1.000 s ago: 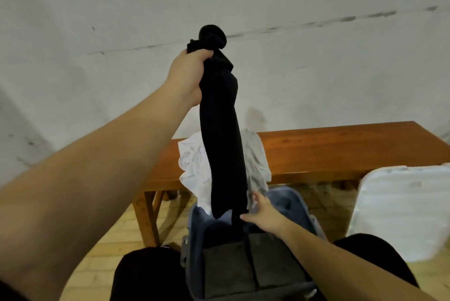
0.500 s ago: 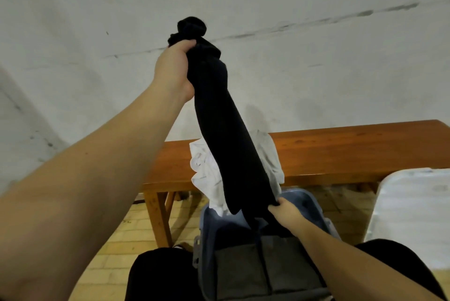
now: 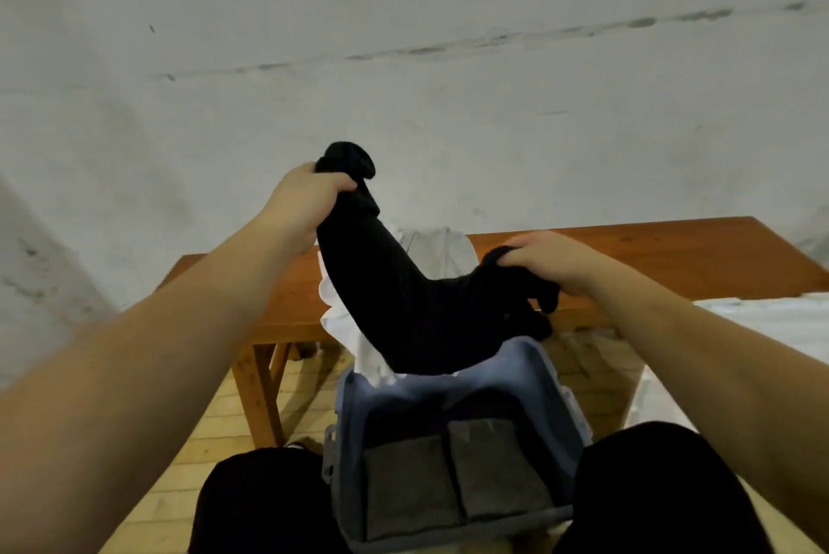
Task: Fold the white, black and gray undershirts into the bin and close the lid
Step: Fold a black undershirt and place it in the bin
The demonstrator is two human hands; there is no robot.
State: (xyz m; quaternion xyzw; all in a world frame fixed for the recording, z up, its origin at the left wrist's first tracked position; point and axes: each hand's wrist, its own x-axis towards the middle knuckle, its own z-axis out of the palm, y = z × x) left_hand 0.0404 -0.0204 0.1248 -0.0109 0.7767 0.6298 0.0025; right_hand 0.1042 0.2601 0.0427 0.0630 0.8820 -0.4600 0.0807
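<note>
The left hand (image 3: 305,199) is gripping one bunched end of the black undershirt (image 3: 403,311), and the right hand (image 3: 551,259) is pinching the other, so it is sagging between them above the blue bin (image 3: 556,378). Gray undershirts (image 3: 453,481) are lying folded below the hands; a white undershirt (image 3: 350,329) is draping off the bench (image 3: 650,248) behind.

White undershirt (image 3: 341,324) mostly hidden behind black undershirt (image 3: 403,306), bin (image 3: 556,383) near edge cut off by frame

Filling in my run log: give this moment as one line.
left hand: grips black undershirt top | right hand: grips its other end | bin: open, gray undershirts inside
</note>
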